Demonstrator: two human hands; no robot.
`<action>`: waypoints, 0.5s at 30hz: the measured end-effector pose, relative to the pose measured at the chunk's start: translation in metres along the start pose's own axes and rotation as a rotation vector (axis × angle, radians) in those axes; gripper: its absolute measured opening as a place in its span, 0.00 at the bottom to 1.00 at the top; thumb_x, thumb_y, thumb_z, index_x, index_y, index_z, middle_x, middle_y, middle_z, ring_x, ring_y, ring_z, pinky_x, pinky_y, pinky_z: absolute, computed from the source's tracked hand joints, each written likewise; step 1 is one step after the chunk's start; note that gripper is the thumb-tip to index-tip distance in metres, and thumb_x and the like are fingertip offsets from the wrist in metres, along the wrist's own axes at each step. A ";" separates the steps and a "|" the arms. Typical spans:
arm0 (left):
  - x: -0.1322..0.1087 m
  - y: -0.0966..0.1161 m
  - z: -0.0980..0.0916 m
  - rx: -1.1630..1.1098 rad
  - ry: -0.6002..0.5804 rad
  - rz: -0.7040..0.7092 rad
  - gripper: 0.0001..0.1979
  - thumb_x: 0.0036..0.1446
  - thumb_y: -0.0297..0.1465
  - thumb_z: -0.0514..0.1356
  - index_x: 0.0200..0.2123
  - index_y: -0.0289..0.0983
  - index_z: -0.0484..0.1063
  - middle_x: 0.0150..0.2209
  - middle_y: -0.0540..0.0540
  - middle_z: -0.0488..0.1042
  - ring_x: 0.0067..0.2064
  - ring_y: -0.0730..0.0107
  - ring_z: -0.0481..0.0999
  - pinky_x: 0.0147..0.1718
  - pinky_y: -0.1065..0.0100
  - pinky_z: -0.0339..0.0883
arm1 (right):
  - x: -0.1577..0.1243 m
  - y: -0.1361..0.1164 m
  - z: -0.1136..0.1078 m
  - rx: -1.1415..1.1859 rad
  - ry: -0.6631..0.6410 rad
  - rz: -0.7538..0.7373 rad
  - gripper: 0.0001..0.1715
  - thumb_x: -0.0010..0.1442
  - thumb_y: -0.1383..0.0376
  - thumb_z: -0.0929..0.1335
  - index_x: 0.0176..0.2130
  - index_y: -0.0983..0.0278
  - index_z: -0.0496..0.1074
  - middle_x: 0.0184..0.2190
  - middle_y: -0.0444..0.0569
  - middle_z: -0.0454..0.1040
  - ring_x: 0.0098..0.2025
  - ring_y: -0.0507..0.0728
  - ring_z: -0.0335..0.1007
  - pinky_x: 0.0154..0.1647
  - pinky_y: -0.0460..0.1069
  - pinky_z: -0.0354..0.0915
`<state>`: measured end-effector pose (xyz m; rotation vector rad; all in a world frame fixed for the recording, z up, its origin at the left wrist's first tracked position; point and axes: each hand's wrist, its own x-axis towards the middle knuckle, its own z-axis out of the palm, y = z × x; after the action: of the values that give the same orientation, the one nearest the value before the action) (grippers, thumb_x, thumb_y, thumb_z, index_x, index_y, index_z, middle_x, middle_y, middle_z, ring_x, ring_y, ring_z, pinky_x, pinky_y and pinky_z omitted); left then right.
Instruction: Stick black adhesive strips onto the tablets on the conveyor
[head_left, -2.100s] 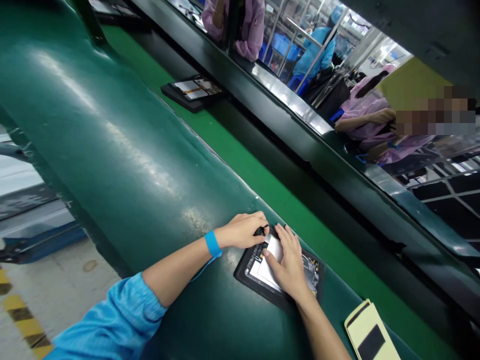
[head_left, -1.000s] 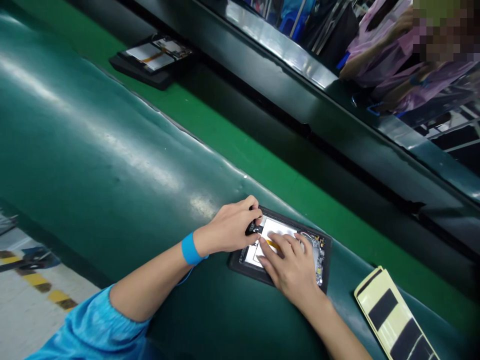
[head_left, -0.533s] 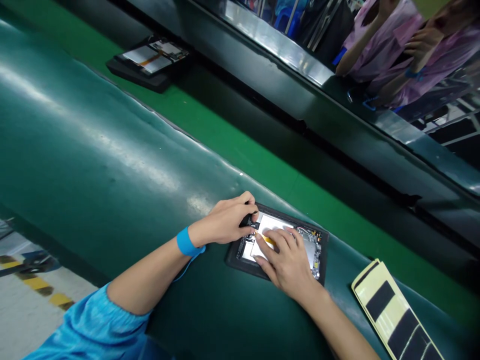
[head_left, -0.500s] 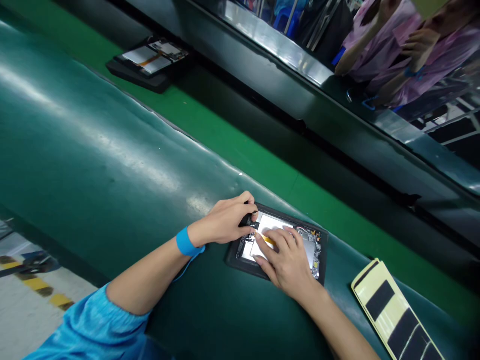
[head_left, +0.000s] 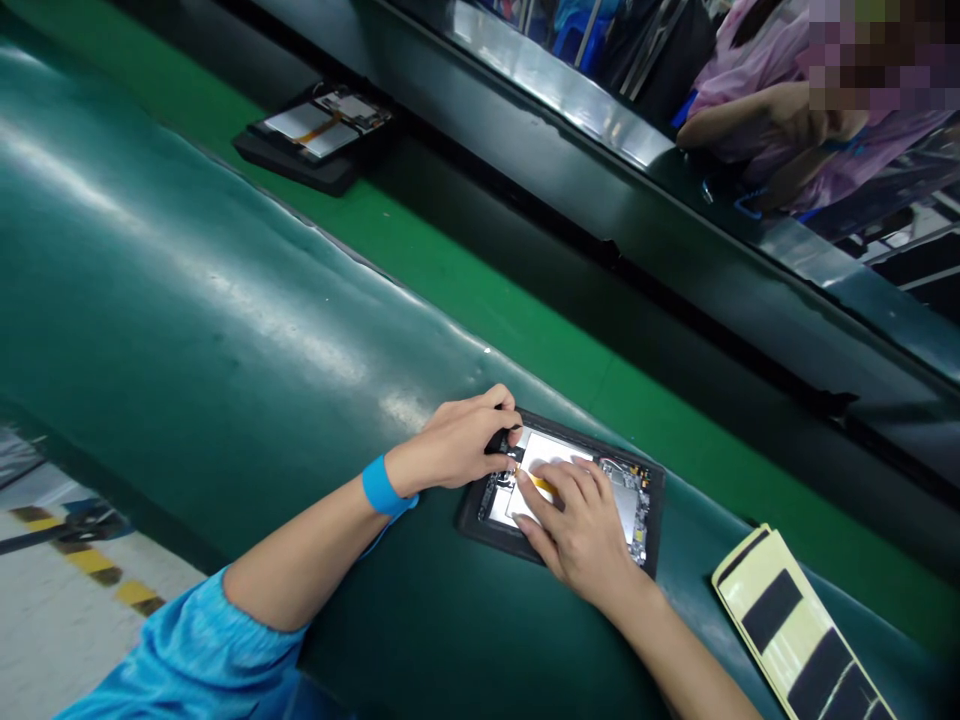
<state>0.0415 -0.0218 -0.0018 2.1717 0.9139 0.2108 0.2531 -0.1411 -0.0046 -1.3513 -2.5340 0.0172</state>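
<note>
An opened tablet (head_left: 626,505) lies in a black tray (head_left: 499,538) on the green bench, its silver battery and circuit boards showing. An orange ribbon cable (head_left: 541,485) runs across the battery. My left hand (head_left: 469,438), with a blue wrist strap (head_left: 384,487), is at the tablet's left edge. Its fingers are curled, with thumb and forefinger tips close together by the cable's left end; anything between them is too small to make out. My right hand (head_left: 577,515) rests over the battery, fingers spread, its forefinger reaching the cable near my left thumb. It partly covers battery and cable.
A yellow sheet with black pads (head_left: 772,610) lies on the bench at lower right. Another opened tablet (head_left: 326,125) sits in a black holder on the lower green strip (head_left: 442,270) beyond the bench. Across it, a person in pink (head_left: 750,120) sits at the far bench.
The view has shifted slightly, moving the scene a little right. Both my hands keep nearly the same pose on the tablet. The person opposite has lowered a hand.
</note>
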 end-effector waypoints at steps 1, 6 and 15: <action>0.000 0.000 0.000 0.003 0.002 -0.003 0.06 0.59 0.32 0.64 0.36 0.39 0.68 0.47 0.50 0.65 0.36 0.71 0.71 0.34 0.66 0.61 | 0.000 0.000 0.000 -0.002 0.003 -0.002 0.20 0.69 0.61 0.66 0.58 0.64 0.72 0.49 0.55 0.76 0.53 0.63 0.67 0.59 0.62 0.59; 0.001 0.001 0.002 0.020 0.011 -0.010 0.07 0.59 0.33 0.63 0.35 0.39 0.68 0.46 0.50 0.65 0.35 0.71 0.70 0.33 0.66 0.61 | 0.001 0.000 0.000 -0.005 0.014 -0.007 0.20 0.69 0.61 0.66 0.58 0.63 0.72 0.49 0.55 0.76 0.53 0.63 0.67 0.59 0.62 0.59; -0.002 0.002 0.003 -0.002 0.038 0.000 0.08 0.58 0.34 0.63 0.39 0.40 0.68 0.46 0.49 0.65 0.38 0.67 0.71 0.34 0.65 0.63 | -0.003 0.000 0.002 0.072 0.017 0.024 0.22 0.69 0.61 0.67 0.60 0.64 0.70 0.51 0.56 0.75 0.54 0.64 0.69 0.60 0.63 0.61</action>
<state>0.0424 -0.0261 -0.0023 2.1729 0.9342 0.2532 0.2547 -0.1434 -0.0070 -1.3490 -2.4781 0.0996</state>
